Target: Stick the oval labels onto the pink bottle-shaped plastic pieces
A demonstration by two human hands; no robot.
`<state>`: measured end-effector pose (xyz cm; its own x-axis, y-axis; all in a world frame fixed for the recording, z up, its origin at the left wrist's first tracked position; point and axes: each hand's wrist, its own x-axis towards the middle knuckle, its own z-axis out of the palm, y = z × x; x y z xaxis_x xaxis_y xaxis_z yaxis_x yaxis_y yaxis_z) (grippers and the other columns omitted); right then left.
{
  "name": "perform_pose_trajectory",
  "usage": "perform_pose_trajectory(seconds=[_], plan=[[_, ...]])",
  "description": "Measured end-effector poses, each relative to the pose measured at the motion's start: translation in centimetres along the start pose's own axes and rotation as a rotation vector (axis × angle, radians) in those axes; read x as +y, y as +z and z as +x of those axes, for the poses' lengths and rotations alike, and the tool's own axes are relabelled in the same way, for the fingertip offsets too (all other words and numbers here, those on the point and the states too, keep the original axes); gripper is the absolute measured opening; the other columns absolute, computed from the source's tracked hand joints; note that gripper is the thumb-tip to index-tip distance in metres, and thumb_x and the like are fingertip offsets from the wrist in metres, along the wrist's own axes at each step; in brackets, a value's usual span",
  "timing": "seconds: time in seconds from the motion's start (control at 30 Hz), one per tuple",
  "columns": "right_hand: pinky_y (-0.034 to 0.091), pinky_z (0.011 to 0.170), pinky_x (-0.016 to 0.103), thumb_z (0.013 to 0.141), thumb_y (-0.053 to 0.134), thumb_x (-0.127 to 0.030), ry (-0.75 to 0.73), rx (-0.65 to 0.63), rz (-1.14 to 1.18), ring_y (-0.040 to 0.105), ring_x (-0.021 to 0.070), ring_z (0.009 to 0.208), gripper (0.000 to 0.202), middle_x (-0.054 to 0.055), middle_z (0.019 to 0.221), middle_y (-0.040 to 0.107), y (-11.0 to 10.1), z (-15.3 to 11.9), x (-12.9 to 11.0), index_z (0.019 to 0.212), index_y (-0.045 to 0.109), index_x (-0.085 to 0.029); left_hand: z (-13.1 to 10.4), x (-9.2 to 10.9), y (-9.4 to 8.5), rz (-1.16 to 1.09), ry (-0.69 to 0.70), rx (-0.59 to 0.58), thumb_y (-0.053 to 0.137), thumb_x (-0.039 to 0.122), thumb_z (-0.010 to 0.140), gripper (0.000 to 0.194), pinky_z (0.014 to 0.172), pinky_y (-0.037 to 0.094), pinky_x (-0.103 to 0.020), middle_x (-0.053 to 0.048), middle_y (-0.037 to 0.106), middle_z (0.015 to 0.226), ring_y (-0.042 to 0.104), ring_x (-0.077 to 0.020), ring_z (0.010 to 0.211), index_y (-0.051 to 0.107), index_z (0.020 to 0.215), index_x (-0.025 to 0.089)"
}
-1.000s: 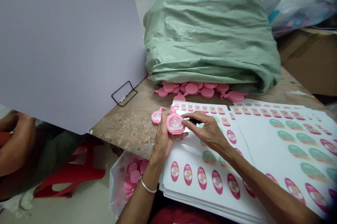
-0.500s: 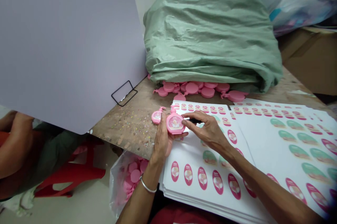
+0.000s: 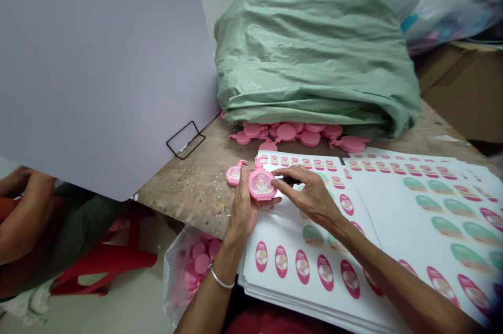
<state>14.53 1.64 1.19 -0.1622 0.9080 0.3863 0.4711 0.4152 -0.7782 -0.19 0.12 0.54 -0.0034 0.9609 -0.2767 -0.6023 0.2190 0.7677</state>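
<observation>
Over sticker sheets (image 3: 281, 226), the pink bottle (image 3: 262, 186) rests in left fingers (image 3: 243, 188).

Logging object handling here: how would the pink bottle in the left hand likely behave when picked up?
The pink bottle is probably stiff: its outline looks undented in the left hand. It is likely light, judging by its plastic look.

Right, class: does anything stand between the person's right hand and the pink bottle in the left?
Nothing visible does: the right hand, gripping a slim black object, is at the edge of the pink bottle in the left hand.
</observation>
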Motion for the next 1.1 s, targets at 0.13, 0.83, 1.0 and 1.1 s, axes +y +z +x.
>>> perform_pose_trajectory(seconds=[0.13,0.83,1.0,1.1], plan=[[0.047,0.068,0.032,0.084,0.065,-0.033,-0.001,0.000,-0.006,0.062,0.0175,0.074,0.016,0.003,0.082,0.072,0.1,0.1,0.1,0.092,0.072,-0.022,-0.2,0.0,-0.1,0.049,0.042,-0.057,0.065,0.052,0.082,0.049,0.074,0.061,-0.031,-0.009,0.069,0.108,0.069,-0.0200,0.089,0.061,0.116,0.016],[0.049,0.096,0.043,0.078,0.064,-0.059,0.238,0.060,-0.039,0.058,0.0277,0.119,0.074,0.016,0.135,0.056,3.4,0.4,2.7,0.136,0.043,-0.018,-0.7,-1.4,-1.3,0.332,0.150,0.249,0.063,0.053,0.081,0.050,0.091,0.053,-0.037,-0.015,0.061,0.128,0.053,-0.0303,0.126,0.062,0.118,0.020],[0.051,0.080,0.038,0.090,0.050,-0.050,0.309,0.005,-0.445,0.067,0.0262,0.098,0.041,0.011,0.108,0.071,-0.5,5.0,7.6,0.114,0.061,-0.019,1.0,0.4,-5.7,0.714,0.275,0.321,0.059,0.064,0.078,0.050,0.061,0.048,-0.027,-0.002,0.062,0.068,0.060,-0.0191,0.066,0.067,0.089,0.016],[0.049,0.080,0.040,0.089,0.052,-0.038,0.326,0.012,-0.600,0.066,0.0298,0.099,0.037,0.015,0.107,0.071,-1.8,8.5,9.7,0.117,0.061,-0.016,2.9,0.8,-8.0,0.893,0.345,0.346,0.058,0.063,0.077,0.047,0.060,0.045,-0.028,-0.002,0.062,0.066,0.056,-0.0188,0.063,0.067,0.080,0.016]])
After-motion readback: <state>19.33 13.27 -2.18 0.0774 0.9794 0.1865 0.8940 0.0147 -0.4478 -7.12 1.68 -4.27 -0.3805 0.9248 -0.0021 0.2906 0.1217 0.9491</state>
